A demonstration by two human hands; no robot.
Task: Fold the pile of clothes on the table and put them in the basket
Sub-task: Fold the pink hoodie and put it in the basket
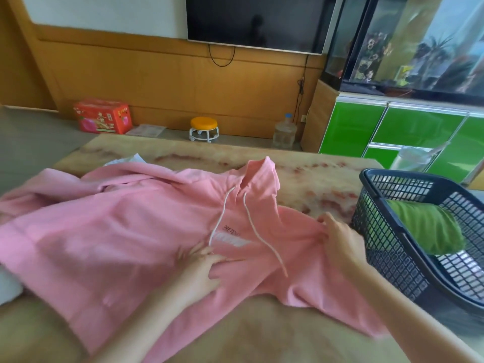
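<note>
A pink hoodie (pixel 110 231) with white drawstrings lies spread face up across the table (pixel 309 179), hood toward the far edge. My left hand (pixel 201 268) rests flat on its chest, fingers apart, just below the printed logo. My right hand (pixel 340 242) pinches the fabric at the hoodie's right shoulder. A dark mesh basket (pixel 387 247) stands at the table's right side, touching the hoodie's sleeve area, with a folded green garment (pixel 429 226) inside. A white cloth (pixel 7 286) peeks out under the hoodie at the left, and another white piece (pixel 125 159) shows behind it.
Beyond the table stand a small orange stool (pixel 203 129), a water jug (pixel 285 132) and a red box (pixel 103 117) on the floor. A green cabinet (pixel 408 132) with a fish tank is at the right. A clear plastic cup (pixel 411 158) sits behind the basket.
</note>
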